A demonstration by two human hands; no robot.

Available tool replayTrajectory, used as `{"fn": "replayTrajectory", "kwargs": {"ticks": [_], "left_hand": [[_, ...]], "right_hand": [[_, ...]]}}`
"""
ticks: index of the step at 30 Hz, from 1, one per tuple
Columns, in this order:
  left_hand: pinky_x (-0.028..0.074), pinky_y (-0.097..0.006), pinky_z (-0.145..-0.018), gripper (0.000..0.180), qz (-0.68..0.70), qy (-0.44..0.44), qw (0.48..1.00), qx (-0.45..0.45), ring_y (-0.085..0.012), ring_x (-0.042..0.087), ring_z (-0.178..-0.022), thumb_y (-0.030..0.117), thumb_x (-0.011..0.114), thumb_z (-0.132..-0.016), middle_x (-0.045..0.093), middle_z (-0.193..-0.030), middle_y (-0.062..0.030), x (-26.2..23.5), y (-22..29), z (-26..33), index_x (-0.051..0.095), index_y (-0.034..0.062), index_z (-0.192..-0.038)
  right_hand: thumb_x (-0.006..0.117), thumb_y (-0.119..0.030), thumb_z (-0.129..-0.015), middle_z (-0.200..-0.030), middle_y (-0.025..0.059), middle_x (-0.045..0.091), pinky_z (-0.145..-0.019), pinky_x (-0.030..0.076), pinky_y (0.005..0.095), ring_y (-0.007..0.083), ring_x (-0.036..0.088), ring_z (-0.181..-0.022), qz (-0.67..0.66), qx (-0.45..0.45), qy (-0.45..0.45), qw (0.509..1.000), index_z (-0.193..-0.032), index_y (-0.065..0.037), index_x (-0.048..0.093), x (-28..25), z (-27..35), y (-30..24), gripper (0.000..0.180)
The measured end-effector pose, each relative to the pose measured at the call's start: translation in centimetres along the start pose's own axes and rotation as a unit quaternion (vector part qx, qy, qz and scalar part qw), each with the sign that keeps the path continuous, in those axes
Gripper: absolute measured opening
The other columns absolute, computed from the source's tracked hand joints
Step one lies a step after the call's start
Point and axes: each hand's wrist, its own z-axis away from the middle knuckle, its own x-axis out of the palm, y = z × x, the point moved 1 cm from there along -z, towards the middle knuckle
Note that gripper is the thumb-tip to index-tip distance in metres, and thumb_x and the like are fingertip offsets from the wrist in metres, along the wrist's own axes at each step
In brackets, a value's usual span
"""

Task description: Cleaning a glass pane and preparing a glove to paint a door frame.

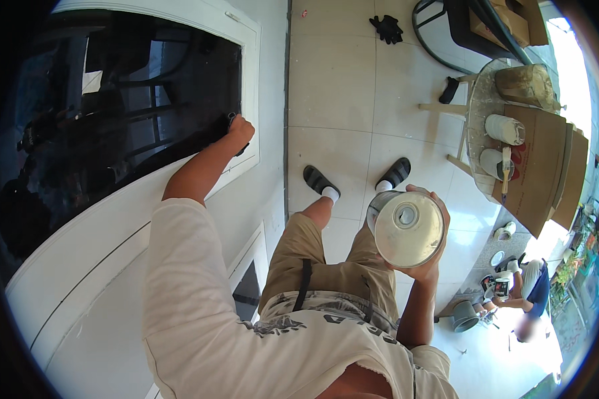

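Observation:
My left hand (239,131) is closed on a dark tool pressed against the lower right corner of a dark glass pane (126,106) set in a white frame (249,86). What the tool is cannot be made out. My right hand (429,256) holds a round metal can (406,229) at waist height, its pale top with a round cap facing the camera. I stand on a pale tiled floor (339,100) in dark slippers and white socks, close to the white wall.
A round table (479,106) at the right carries cardboard sheets, two white pots, a brush and a bundle. Black gloves (386,28) lie on the floor at the top. Another person (529,286) crouches at the lower right beside a grey bucket (464,314).

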Motion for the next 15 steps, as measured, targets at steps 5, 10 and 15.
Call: {"fn": "replayTrajectory", "kwargs": {"ticks": [5,10,15], "left_hand": [[0.041,-0.041,-0.084,0.019,0.035,-0.063,0.997,-0.022,-0.0225,0.070,-0.097,0.013,0.060,-0.089,0.075,-0.102,-0.0046,-1.8,-1.2,0.1,0.077,0.0162,-0.097],[0.041,-0.043,-0.083,0.016,0.042,0.040,0.998,-0.031,-0.0213,0.070,-0.096,0.014,0.062,-0.087,0.075,-0.101,-0.0055,0.8,-0.8,1.3,0.077,0.0150,-0.093],[0.046,-0.042,-0.076,0.016,0.004,0.033,0.999,-0.019,-0.0250,0.072,-0.089,0.013,0.060,-0.086,0.075,-0.092,-0.0088,-3.2,0.3,0.7,0.076,0.0112,-0.085]], "right_hand": [[0.097,-0.025,-0.056,-0.141,0.0286,0.045,-0.105,0.045,0.0492,0.0376,0.049,-0.131,-0.034,-0.010,-0.012,0.999,-0.150,-0.004,0.025,-0.1,0.2,-0.8,0.120],[0.098,-0.027,-0.054,-0.141,0.0272,0.046,-0.105,0.045,0.0483,0.0373,0.051,-0.129,-0.047,-0.040,-0.002,0.998,-0.150,-0.004,0.025,-0.1,-0.3,-1.8,0.122],[0.098,-0.037,-0.053,-0.142,0.0266,0.046,-0.107,0.043,0.0480,0.0363,0.051,-0.130,-0.015,-0.046,-0.015,0.999,-0.150,-0.004,0.024,-0.9,-0.3,-4.1,0.126]]}}
